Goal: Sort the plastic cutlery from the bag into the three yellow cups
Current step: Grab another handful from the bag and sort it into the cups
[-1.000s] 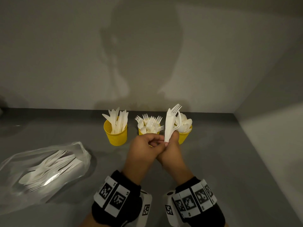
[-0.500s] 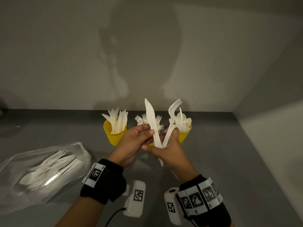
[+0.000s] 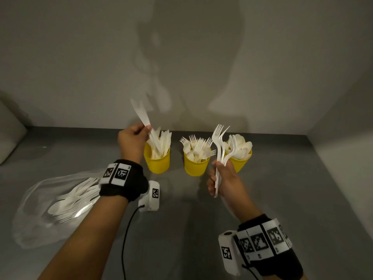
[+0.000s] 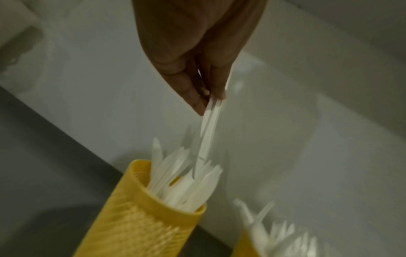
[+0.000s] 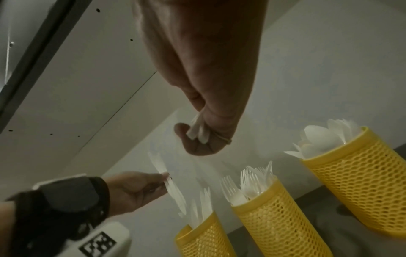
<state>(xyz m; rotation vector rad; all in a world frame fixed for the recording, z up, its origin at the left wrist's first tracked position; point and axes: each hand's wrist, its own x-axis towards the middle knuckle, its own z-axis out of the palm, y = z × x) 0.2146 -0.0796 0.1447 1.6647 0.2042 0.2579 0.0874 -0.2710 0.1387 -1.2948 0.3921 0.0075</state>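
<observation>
Change: half a second ago both hands met over the middle of the grey counter, sharing a knife and forks; now they have parted, the left hand (image 3: 132, 138) gone to 11 o'clock and the right hand (image 3: 221, 178) staying near 1 o'clock.
Left hand: pinching a white plastic knife (image 3: 141, 114) between thumb and fingertips, its handle end dipping into the left yellow mesh plastic cup (image 3: 157, 160), which is already packed with knives; the left wrist view shows the knife's lower end among them.
Right hand: clenched round the handles of a few white plastic forks (image 3: 219, 142), tines up, held in front of the gap between the middle yellow mesh cup (image 3: 195, 165) of forks and the right yellow mesh cup (image 3: 241, 162) of spoons.
Meaning: the mixed handful looks split by type; the knife seems about to be let go into its cup, and the forks probably belong in the middle cup next.
Remaining: the clear plastic bag (image 3: 36, 225) at 9 o'clock lies on the grey counter (image 3: 181, 229) with white cutlery inside, so sorting is well on but unfinished.
Writing: no brand or readable text; only black-and-white square marker patterns on the wristbands (image 3: 117, 172) and the white wrist camera block (image 3: 152, 196).
</observation>
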